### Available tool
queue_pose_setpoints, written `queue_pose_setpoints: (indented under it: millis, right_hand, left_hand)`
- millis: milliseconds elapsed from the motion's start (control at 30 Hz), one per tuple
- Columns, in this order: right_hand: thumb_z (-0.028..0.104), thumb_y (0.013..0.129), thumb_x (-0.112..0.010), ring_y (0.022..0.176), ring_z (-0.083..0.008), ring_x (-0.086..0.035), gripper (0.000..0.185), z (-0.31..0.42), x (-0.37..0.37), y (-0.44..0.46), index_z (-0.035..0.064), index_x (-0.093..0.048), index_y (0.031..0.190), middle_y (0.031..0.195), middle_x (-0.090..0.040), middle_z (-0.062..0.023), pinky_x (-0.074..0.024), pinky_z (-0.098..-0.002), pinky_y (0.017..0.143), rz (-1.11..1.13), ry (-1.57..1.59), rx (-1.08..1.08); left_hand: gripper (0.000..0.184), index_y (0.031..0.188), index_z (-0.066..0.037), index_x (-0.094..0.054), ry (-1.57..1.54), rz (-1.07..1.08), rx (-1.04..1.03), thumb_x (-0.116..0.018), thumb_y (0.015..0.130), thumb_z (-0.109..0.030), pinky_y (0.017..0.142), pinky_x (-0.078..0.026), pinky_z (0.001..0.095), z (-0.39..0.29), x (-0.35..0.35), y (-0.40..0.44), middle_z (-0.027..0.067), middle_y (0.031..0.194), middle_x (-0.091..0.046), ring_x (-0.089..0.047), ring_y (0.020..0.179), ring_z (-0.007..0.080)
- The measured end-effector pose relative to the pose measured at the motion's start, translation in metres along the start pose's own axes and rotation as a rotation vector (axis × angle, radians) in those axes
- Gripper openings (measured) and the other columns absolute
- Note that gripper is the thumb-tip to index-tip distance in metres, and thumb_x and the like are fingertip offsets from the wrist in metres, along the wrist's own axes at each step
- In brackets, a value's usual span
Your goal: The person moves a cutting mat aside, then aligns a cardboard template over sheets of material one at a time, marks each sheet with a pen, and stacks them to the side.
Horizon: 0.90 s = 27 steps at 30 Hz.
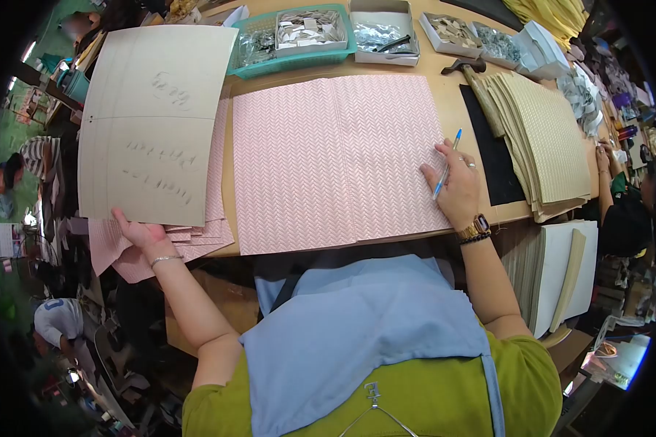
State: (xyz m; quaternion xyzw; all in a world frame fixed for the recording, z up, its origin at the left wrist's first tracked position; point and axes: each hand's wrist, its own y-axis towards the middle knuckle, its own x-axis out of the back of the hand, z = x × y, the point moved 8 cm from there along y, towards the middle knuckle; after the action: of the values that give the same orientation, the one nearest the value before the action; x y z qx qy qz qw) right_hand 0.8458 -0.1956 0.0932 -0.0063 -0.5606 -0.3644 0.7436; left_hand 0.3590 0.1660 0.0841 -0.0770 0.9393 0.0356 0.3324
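Observation:
A pink sheet with a woven zigzag pattern (335, 160) lies flat on the wooden table (228, 182). My right hand (455, 186) rests at the sheet's right edge with a blue and white pen (455, 142) held between its fingers. On the left, my left hand (140, 231) grips the lower edge of a large beige card (149, 131) that has handwriting and a ruled line on it. The card is raised over more pink pieces (215, 229), and part of that hand's fingers is hidden behind it.
Behind the pink sheet stand a teal basket (291, 64) and a white box (386, 54). A hammer (481, 95) lies by stacked cream sheets (539, 146) and black material (492, 153). Co-workers (58, 324) are visible at both sides.

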Motion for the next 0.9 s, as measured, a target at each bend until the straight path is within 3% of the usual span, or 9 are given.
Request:
queue_pose_setpoints:
  millis: [133, 333, 467, 567, 633, 667, 767, 867, 900]
  right_hand:
    - [0.024, 0.075, -0.079, 0.101, -0.0353, -0.06, 0.047, 0.0, -0.002, 0.003, 0.005, -0.062, 0.114, 0.117, -0.064, -0.018, -0.0495, -0.0424, 0.084, -0.018, -0.004, 0.005]
    - [0.013, 0.079, -0.075, 0.089, -0.0308, -0.064, 0.029, -0.014, -0.015, 0.009, 0.0029, -0.06, 0.102, 0.091, -0.066, -0.0145, -0.0504, -0.0382, 0.075, 0.051, 0.367, -0.308]
    - [0.004, 0.083, -0.067, 0.075, -0.0268, -0.065, 0.018, -0.008, 0.004, 0.027, 0.0015, -0.058, 0.098, 0.082, -0.064, -0.0146, -0.0506, -0.0343, 0.068, 0.028, 0.542, -0.246]
    - [0.01, 0.088, -0.062, 0.079, -0.0277, -0.064, 0.012, -0.02, 0.093, 0.058, 0.0039, -0.059, 0.098, 0.083, -0.063, -0.0148, -0.05, -0.0366, 0.071, -0.213, 0.279, -0.11]
    - [0.013, 0.089, -0.062, 0.082, -0.0283, -0.064, 0.013, -0.056, 0.158, 0.074, 0.0059, -0.06, 0.1, 0.085, -0.063, -0.0138, -0.0495, -0.0366, 0.073, -0.328, 0.085, -0.144]
    - [0.015, 0.089, -0.061, 0.085, -0.0276, -0.064, 0.015, -0.088, 0.192, 0.083, 0.0074, -0.06, 0.102, 0.089, -0.065, -0.0125, -0.0492, -0.0354, 0.074, -0.385, -0.023, -0.05]
    - [0.028, 0.085, -0.069, 0.091, -0.033, -0.065, 0.031, -0.183, 0.283, 0.096, 0.0084, -0.062, 0.107, 0.096, -0.066, -0.0147, -0.0508, -0.0415, 0.078, -0.388, -0.528, -0.261]
    - [0.041, 0.082, -0.071, 0.096, -0.0366, -0.064, 0.044, -0.243, 0.291, 0.076, 0.01, -0.061, 0.112, 0.102, -0.066, -0.0186, -0.0506, -0.0457, 0.079, -0.369, -0.747, -0.445]
    - [0.046, 0.083, -0.069, 0.098, -0.038, -0.063, 0.049, -0.275, 0.269, 0.066, 0.0108, -0.059, 0.115, 0.106, -0.065, -0.0203, -0.0505, -0.0467, 0.079, -0.256, -0.641, -0.433]
  left_hand:
    - [0.058, 0.144, 0.001, -0.033, -0.008, -0.001, 0.007, -0.033, 0.103, -0.04, 0.115, -0.023, 0.0476, -0.001, -0.003, -0.003, 0.0172, 0.149, -0.035, -0.033, 0.137, 0.0337]
    - [0.059, 0.144, 0.001, -0.033, 0.081, -0.061, 0.016, -0.035, 0.101, -0.04, 0.115, -0.024, 0.0476, -0.002, 0.012, 0.002, 0.0169, 0.149, -0.035, -0.033, 0.137, 0.0339]
    - [0.063, 0.145, 0.001, -0.032, 0.126, -0.073, 0.032, -0.036, 0.1, -0.044, 0.114, -0.024, 0.0478, 0.002, 0.013, 0.001, 0.0167, 0.149, -0.035, -0.033, 0.136, 0.0343]
    - [0.061, 0.145, 0.0, -0.032, 0.08, -0.037, 0.094, -0.036, 0.101, -0.042, 0.115, -0.023, 0.0461, 0.006, 0.023, 0.011, 0.0157, 0.149, -0.035, -0.032, 0.137, 0.0329]
    - [0.059, 0.145, 0.0, -0.032, 0.043, -0.066, 0.08, -0.036, 0.102, -0.04, 0.116, -0.02, 0.0449, 0.001, 0.01, 0.0, 0.0145, 0.151, -0.033, -0.03, 0.138, 0.0313]
    - [0.059, 0.145, 0.0, -0.033, 0.042, -0.057, 0.084, -0.035, 0.102, -0.041, 0.116, -0.02, 0.0448, 0.002, 0.009, 0.001, 0.0145, 0.151, -0.033, -0.03, 0.138, 0.0312]
    - [0.059, 0.145, 0.0, -0.033, 0.036, -0.053, 0.089, -0.035, 0.102, -0.041, 0.116, -0.021, 0.0444, 0.002, 0.011, 0.003, 0.0144, 0.151, -0.034, -0.031, 0.138, 0.0308]
    - [0.06, 0.145, 0.0, -0.033, 0.012, -0.048, 0.105, -0.036, 0.102, -0.042, 0.116, -0.022, 0.0443, 0.005, 0.011, 0.003, 0.0147, 0.15, -0.035, -0.032, 0.137, 0.0309]
    - [0.06, 0.145, 0.0, -0.034, 0.01, -0.04, 0.11, -0.036, 0.102, -0.042, 0.115, -0.022, 0.0443, 0.005, 0.018, 0.008, 0.0149, 0.15, -0.035, -0.032, 0.137, 0.0309]
